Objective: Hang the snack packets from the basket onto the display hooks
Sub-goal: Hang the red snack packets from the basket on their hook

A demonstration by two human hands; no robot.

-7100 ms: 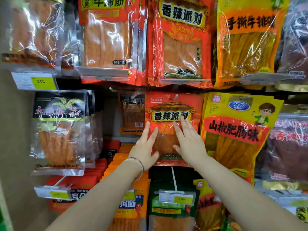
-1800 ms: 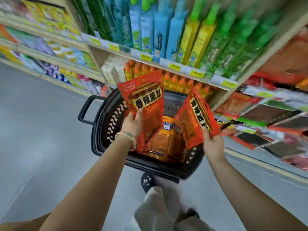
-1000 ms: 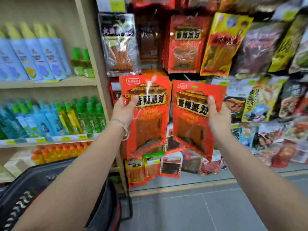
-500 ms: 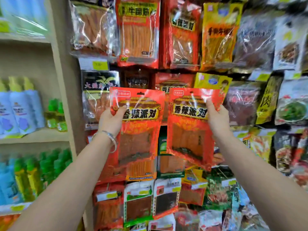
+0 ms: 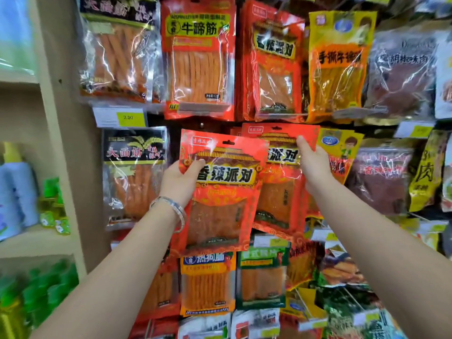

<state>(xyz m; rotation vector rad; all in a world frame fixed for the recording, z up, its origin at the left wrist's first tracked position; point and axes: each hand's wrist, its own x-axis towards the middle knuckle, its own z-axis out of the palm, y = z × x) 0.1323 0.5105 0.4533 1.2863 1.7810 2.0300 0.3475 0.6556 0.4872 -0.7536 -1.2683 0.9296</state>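
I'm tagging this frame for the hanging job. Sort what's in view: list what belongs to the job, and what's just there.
Job:
- left hand gripping the near red packet
- right hand gripping the far red packet, partly behind the first
- matching hanging red packets above

Just there:
- yellow packet
- black-topped packet
- price tag
- green bottles, blurred

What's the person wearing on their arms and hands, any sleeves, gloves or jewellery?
The left forearm and right forearm are bare, with no sleeves in view. The left hand and right hand are ungloved. A thin silver-coloured bracelet circles the left wrist; the right wrist is bare. No rings show.
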